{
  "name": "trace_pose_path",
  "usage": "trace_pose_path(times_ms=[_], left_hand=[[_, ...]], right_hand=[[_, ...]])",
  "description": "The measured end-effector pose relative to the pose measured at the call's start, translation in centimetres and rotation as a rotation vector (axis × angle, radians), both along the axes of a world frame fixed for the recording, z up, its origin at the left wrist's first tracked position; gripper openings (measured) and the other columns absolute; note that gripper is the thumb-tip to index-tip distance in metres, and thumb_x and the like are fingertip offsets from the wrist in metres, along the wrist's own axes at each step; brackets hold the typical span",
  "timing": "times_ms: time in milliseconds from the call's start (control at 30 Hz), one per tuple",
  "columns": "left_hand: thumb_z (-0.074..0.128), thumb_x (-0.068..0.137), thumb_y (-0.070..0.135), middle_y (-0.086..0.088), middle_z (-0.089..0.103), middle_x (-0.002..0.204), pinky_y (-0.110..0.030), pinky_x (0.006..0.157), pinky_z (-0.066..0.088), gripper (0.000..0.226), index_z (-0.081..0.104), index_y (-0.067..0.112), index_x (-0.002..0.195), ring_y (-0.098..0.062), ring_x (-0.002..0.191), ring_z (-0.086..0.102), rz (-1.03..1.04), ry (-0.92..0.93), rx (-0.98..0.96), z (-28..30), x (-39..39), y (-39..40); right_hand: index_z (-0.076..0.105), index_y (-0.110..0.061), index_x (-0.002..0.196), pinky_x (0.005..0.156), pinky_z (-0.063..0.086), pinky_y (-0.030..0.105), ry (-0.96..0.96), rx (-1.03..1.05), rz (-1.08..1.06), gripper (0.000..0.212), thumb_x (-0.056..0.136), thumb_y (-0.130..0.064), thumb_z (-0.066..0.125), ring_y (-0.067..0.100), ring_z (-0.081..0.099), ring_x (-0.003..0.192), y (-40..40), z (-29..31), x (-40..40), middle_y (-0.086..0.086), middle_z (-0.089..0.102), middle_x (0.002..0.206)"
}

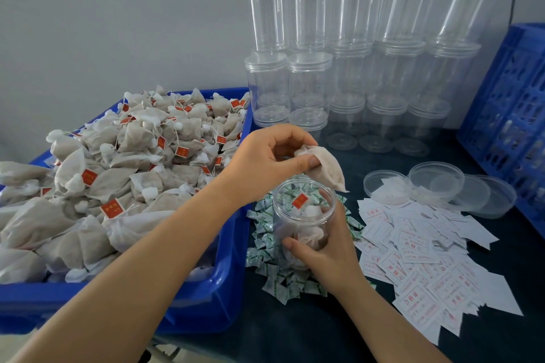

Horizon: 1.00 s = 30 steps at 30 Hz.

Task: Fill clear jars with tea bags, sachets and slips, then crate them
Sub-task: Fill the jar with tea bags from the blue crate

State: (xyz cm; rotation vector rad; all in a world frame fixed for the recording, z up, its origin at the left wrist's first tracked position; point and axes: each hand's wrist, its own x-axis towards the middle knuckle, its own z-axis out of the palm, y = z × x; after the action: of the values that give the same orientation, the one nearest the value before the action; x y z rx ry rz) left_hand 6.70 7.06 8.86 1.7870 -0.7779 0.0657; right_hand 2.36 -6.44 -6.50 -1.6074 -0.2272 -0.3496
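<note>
White slips [418, 247]: red print, heading "合格证" legible on some; smaller lines too fine to read. Red tea bag tags [89, 177]: print illegible.

Left hand [267, 160] pinches tea bag [327, 169] above open jar [303, 216].
Right hand [326, 247] grips the jar, part-filled with bags, over green sachets [267, 259]; slips [424, 259] lie right, blue bin [206, 300] left.

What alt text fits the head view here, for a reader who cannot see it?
A person's left hand pinches a tea bag above an open clear jar gripped by the right hand. A blue bin of tea bags sits left; sachets, paper slips and stacked empty jars lie around.
</note>
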Motion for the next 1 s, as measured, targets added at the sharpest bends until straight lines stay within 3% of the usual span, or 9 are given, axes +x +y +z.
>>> trace_pose_path(times_ms=[133, 300, 433, 533, 633, 833, 933, 1000], left_hand=[[0.072, 0.081, 0.011, 0.001, 0.071, 0.09, -0.029, 0.08, 0.057, 0.017, 0.066, 0.024, 0.091, -0.015, 0.085, 0.069, 0.064, -0.024, 0.146, -0.22, 0.52, 0.43], [0.074, 0.08, 0.015, 0.005, 0.071, 0.089, -0.033, 0.08, 0.057, 0.018, 0.066, 0.027, 0.092, -0.01, 0.083, 0.068, 0.09, -0.057, 0.308, -0.43, 0.78, 0.99], [0.077, 0.077, 0.014, 0.006, 0.071, 0.087, -0.025, 0.078, 0.056, 0.019, 0.068, 0.023, 0.091, -0.006, 0.08, 0.067, 0.048, -0.054, 0.379, -0.68, 0.65, 0.88], [0.079, 0.076, 0.016, 0.007, 0.07, 0.085, -0.019, 0.077, 0.053, 0.021, 0.067, 0.025, 0.09, -0.002, 0.079, 0.065, 0.035, -0.079, 0.417, -0.72, 0.68, 0.86], [0.079, 0.076, 0.018, 0.007, 0.07, 0.079, -0.017, 0.076, 0.053, 0.019, 0.067, 0.024, 0.089, -0.002, 0.075, 0.065, 0.031, -0.084, 0.412, -0.65, 0.78, 1.0], [0.072, 0.083, 0.023, 0.009, 0.07, 0.083, -0.016, 0.076, 0.053, 0.01, 0.068, 0.026, 0.091, -0.002, 0.079, 0.065, 0.017, -0.115, 0.444, -0.63, 0.91, 1.06], [0.063, 0.09, 0.025, 0.012, 0.069, 0.086, -0.01, 0.078, 0.047, 0.011, 0.071, 0.021, 0.095, 0.001, 0.083, 0.062, -0.086, -0.171, 0.655, -0.55, 0.78, 1.1], [0.055, 0.095, 0.029, 0.008, 0.067, 0.08, -0.012, 0.073, 0.043, 0.023, 0.072, 0.015, 0.092, -0.003, 0.076, 0.06, -0.165, -0.188, 0.843, -0.77, 0.66, 0.92]], right_hand=[[0.042, -0.056, 0.132, 0.09, 0.048, 0.012, -0.004, 0.016, -0.023, 0.088, 0.059, -0.036, 0.088, 0.004, 0.059, 0.119, 0.2, 0.14, -0.11, -0.023, 0.06, 0.125], [0.044, -0.054, 0.133, 0.087, 0.05, 0.013, 0.002, 0.055, 0.002, 0.089, 0.06, -0.032, 0.088, 0.006, 0.06, 0.12, 0.23, 0.14, -0.1, -0.018, 0.061, 0.128], [0.04, -0.044, 0.14, 0.087, 0.051, 0.015, 0.015, 0.052, 0.02, 0.094, 0.06, -0.035, 0.088, 0.008, 0.059, 0.123, 0.14, -0.07, -0.1, -0.014, 0.059, 0.134], [0.039, -0.057, 0.135, 0.088, 0.049, 0.013, 0.025, 0.036, 0.008, 0.093, 0.057, -0.041, 0.087, 0.005, 0.057, 0.124, 0.14, -0.09, -0.21, -0.015, 0.057, 0.134], [0.035, -0.076, 0.122, 0.089, 0.047, 0.01, 0.026, 0.016, -0.026, 0.09, 0.053, -0.047, 0.085, -0.003, 0.054, 0.121, 0.13, -0.05, -0.23, -0.03, 0.053, 0.124], [0.036, -0.073, 0.125, 0.094, 0.047, 0.013, 0.004, 0.007, -0.021, 0.091, 0.054, -0.047, 0.086, 0.001, 0.055, 0.122, 0.08, -0.25, -0.07, -0.032, 0.053, 0.123], [0.035, -0.073, 0.124, 0.092, 0.048, 0.014, 0.013, 0.002, -0.025, 0.092, 0.053, -0.047, 0.087, 0.003, 0.057, 0.121, 0.08, -0.3, -0.07, -0.029, 0.055, 0.124], [0.035, -0.073, 0.125, 0.092, 0.049, 0.015, 0.01, -0.001, -0.025, 0.092, 0.054, -0.046, 0.087, 0.004, 0.058, 0.121, 0.07, -0.24, -0.06, -0.023, 0.056, 0.128]])
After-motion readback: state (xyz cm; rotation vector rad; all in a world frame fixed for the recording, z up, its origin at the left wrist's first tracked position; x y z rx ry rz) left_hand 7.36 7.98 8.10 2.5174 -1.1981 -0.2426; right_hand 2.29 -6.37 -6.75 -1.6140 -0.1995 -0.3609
